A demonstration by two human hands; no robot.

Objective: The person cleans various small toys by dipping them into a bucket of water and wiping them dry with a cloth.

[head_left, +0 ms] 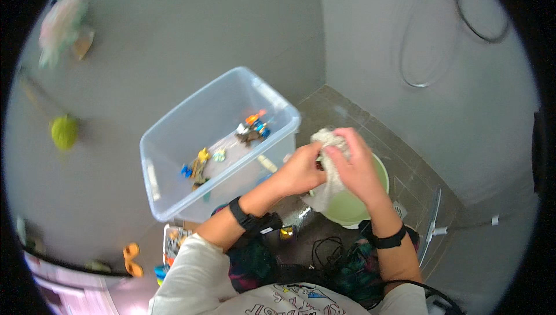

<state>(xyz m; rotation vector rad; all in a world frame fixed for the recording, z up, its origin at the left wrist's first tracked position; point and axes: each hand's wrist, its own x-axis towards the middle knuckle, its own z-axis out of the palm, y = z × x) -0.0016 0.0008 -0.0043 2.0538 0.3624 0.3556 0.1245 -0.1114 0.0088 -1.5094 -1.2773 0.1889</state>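
Note:
My left hand [299,170] and my right hand [359,171] grip a bunched off-white cloth [333,178], one from each side. A small dark reddish patch shows between the fingers, too hidden to name. The cloth's lower end hangs over a pale green basin [352,210] on the tiled floor. To the left stands a clear plastic storage box [195,113]. Inside it lie an orange and blue toy [257,123], a yellow toy piece [203,154], a blue toy piece [186,171] and other small pieces.
A squeegee [431,228] leans at the right, near a floor drain [399,210]. Hoses [419,83] hang along the wall. A green bath puff [64,132] and a pastel puff [63,28] hang at left. A white tray of toy parts [173,242] sits beside an orange piece [132,259].

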